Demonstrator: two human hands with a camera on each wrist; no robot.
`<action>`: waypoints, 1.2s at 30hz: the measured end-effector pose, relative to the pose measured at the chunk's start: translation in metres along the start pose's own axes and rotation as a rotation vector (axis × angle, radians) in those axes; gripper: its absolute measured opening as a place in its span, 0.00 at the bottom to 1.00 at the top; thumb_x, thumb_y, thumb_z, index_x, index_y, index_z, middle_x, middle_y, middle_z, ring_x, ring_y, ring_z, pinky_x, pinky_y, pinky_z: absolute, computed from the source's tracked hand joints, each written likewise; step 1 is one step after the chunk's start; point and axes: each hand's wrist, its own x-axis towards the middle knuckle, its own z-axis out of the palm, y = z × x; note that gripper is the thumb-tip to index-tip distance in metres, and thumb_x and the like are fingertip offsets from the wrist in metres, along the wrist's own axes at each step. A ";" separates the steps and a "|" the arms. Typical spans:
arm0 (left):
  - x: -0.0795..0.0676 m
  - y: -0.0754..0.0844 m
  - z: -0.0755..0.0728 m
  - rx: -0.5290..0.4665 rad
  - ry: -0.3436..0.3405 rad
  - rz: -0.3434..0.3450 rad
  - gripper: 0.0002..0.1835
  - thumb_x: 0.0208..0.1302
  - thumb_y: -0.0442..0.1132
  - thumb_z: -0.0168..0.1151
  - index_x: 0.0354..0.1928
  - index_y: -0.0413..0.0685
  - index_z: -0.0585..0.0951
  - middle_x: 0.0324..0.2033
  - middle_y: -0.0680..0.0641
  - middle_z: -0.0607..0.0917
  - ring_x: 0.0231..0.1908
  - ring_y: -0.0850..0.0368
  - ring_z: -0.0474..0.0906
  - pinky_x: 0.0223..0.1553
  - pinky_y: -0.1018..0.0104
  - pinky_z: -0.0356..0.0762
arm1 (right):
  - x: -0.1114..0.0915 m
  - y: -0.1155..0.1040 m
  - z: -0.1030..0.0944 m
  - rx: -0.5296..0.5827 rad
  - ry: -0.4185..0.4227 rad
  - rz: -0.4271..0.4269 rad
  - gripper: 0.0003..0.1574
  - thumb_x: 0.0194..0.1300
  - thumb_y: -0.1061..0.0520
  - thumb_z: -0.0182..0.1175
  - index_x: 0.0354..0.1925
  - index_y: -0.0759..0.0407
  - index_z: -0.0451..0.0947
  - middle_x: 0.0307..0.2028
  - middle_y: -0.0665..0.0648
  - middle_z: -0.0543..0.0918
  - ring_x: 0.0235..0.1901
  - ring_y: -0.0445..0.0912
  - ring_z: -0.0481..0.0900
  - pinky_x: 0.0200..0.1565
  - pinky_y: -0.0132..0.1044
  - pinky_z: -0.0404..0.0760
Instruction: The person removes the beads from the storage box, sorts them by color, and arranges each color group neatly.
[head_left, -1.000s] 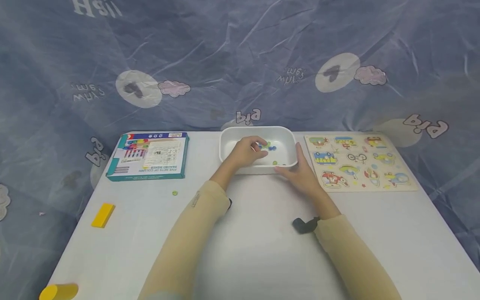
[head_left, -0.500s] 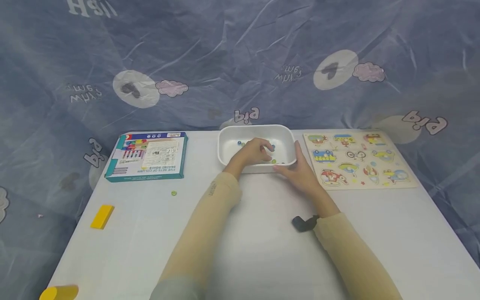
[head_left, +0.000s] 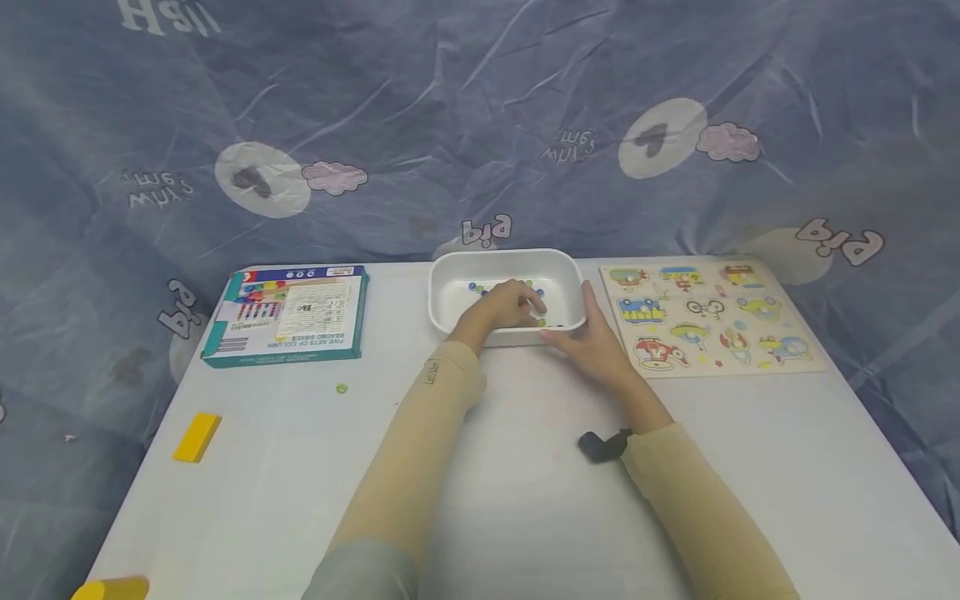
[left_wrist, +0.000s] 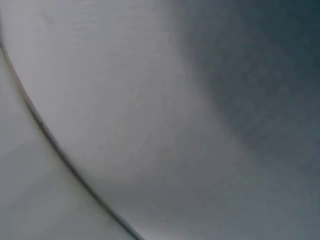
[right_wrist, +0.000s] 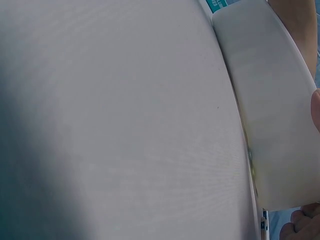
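A white oblong tray [head_left: 504, 337] stands at the far middle of the table. Small blue and green beads [head_left: 474, 287] lie scattered on its floor. My left hand [head_left: 504, 305] reaches over the front rim into it, fingers bent down among the beads. Whether a bead is between those fingertips I cannot tell. At the tray's right end my right hand [head_left: 597, 343] grips the corner, its thumb against the front wall and its fingers along the side. The right wrist view shows that thumb [right_wrist: 316, 107] at the tray's wall [right_wrist: 265, 100]. No hand shows in the left wrist view.
A beaded-boxes carton [head_left: 288, 317] lies to the left, a wooden vehicle puzzle board [head_left: 708, 321] to the right. One green bead [head_left: 341, 388] sits loose on the table. A yellow block [head_left: 197, 437] and a yellow cylinder [head_left: 112, 588] are along the left side.
My left hand has moved a little rightward inside the tray and its fingers have drawn closer together. More beads now show to its left. The right hand keeps its hold on the tray.
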 end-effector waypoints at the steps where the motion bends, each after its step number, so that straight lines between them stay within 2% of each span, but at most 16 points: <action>1: 0.001 0.000 0.001 0.000 -0.007 0.002 0.11 0.56 0.41 0.68 0.43 0.58 0.84 0.28 0.52 0.77 0.31 0.59 0.71 0.39 0.66 0.73 | 0.000 0.000 0.000 0.002 0.001 -0.001 0.71 0.53 0.32 0.64 0.73 0.41 0.23 0.75 0.47 0.32 0.75 0.50 0.36 0.72 0.54 0.44; 7: 0.002 0.001 0.002 0.039 -0.042 0.012 0.11 0.57 0.41 0.66 0.43 0.60 0.85 0.29 0.53 0.78 0.31 0.61 0.72 0.37 0.69 0.72 | 0.000 -0.001 0.001 -0.005 0.006 0.006 0.71 0.52 0.31 0.64 0.73 0.41 0.24 0.75 0.47 0.32 0.75 0.51 0.36 0.71 0.55 0.43; 11: 0.002 0.001 0.001 0.050 -0.040 0.020 0.10 0.58 0.40 0.66 0.42 0.57 0.85 0.27 0.51 0.78 0.29 0.59 0.72 0.34 0.68 0.73 | 0.000 -0.001 0.002 -0.009 0.005 0.012 0.72 0.51 0.30 0.64 0.73 0.39 0.23 0.75 0.47 0.32 0.75 0.52 0.37 0.71 0.56 0.43; 13: 0.002 0.001 -0.001 0.044 -0.029 0.025 0.09 0.58 0.41 0.65 0.42 0.57 0.85 0.29 0.50 0.79 0.31 0.57 0.73 0.37 0.67 0.74 | 0.000 -0.002 0.002 -0.003 0.007 0.013 0.73 0.50 0.30 0.65 0.72 0.38 0.23 0.75 0.47 0.33 0.75 0.51 0.37 0.71 0.55 0.43; 17: 0.001 0.003 -0.002 0.005 0.018 0.057 0.09 0.60 0.44 0.64 0.43 0.56 0.83 0.37 0.52 0.82 0.40 0.57 0.76 0.49 0.63 0.74 | 0.001 -0.001 0.001 0.003 0.004 0.020 0.74 0.49 0.29 0.65 0.72 0.38 0.23 0.75 0.46 0.33 0.75 0.49 0.36 0.72 0.53 0.42; 20: -0.002 0.009 -0.006 -0.023 0.066 0.090 0.10 0.61 0.46 0.63 0.43 0.56 0.83 0.33 0.53 0.81 0.35 0.60 0.74 0.44 0.66 0.74 | 0.001 0.001 0.001 -0.004 0.003 0.028 0.74 0.49 0.28 0.64 0.72 0.38 0.23 0.74 0.44 0.33 0.75 0.49 0.37 0.72 0.53 0.43; 23: -0.008 0.017 -0.013 -0.045 0.106 0.128 0.11 0.61 0.48 0.63 0.43 0.55 0.83 0.23 0.52 0.73 0.25 0.60 0.67 0.33 0.68 0.70 | 0.002 0.003 0.001 -0.014 0.004 0.029 0.73 0.49 0.28 0.64 0.72 0.36 0.22 0.74 0.43 0.33 0.75 0.49 0.38 0.71 0.54 0.44; 29: -0.031 0.040 -0.034 -0.095 0.155 0.220 0.11 0.60 0.48 0.64 0.43 0.55 0.83 0.17 0.54 0.64 0.19 0.62 0.59 0.27 0.70 0.64 | 0.003 0.005 0.001 -0.014 -0.003 0.047 0.72 0.50 0.28 0.63 0.72 0.36 0.22 0.74 0.42 0.33 0.75 0.49 0.38 0.71 0.56 0.45; 33: -0.056 0.057 -0.054 -0.130 0.181 0.258 0.11 0.60 0.48 0.64 0.43 0.56 0.82 0.18 0.54 0.66 0.20 0.61 0.60 0.27 0.70 0.64 | 0.004 0.006 0.001 -0.023 -0.001 0.055 0.72 0.50 0.28 0.63 0.71 0.34 0.22 0.74 0.42 0.33 0.75 0.49 0.38 0.71 0.56 0.45; 36: -0.080 0.065 -0.070 -0.132 0.225 0.294 0.10 0.60 0.48 0.64 0.42 0.57 0.83 0.20 0.53 0.66 0.21 0.60 0.61 0.27 0.69 0.64 | 0.005 0.008 0.001 -0.028 0.001 0.055 0.72 0.49 0.27 0.63 0.71 0.32 0.21 0.74 0.42 0.32 0.75 0.50 0.37 0.71 0.57 0.45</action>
